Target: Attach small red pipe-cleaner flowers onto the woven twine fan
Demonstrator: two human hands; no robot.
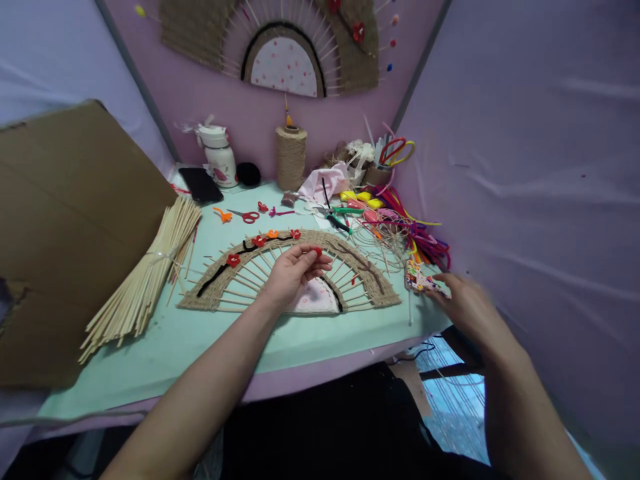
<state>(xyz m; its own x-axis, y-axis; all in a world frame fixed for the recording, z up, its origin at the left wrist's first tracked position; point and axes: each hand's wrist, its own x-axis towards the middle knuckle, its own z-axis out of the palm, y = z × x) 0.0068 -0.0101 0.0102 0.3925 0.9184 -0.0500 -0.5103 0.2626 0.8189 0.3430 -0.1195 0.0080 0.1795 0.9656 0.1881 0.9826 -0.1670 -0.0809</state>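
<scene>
Nearest of all is the black clothing (340,427) over the person's lap, and just beyond it the pale green table (220,347). Here comes the left hand (295,270), out over the middle, fingertips pinched on a small red piece (318,251)! Over to the right, the right hand (465,303) reaches down at the table's edge, fingers at a multicoloured, patterned pile (417,277); whether they grasp any of it, one cannot tell.

Under the left hand lies the woven fan (320,238), flat in the middle of the table, its thin ribs spreading from a pale half-round centre edged in black. Red and orange flowers sit along a black stem on its left side, with a brown branch on the right. To the left, a tied bundle of sticks (145,273) lies beside the big cardboard (75,233).

Farther now: red-handled scissors (251,217) left of the middle, green-handled pliers (347,211) to the right, and a bright tangle of fuzzy stems (427,237) farther right. At the far side, from the left, it's a dark phone (201,185), a white bottle (221,163) and a twine cone (291,160). And farthest of all, a second fan (195,40) up on the pink wall!
</scene>
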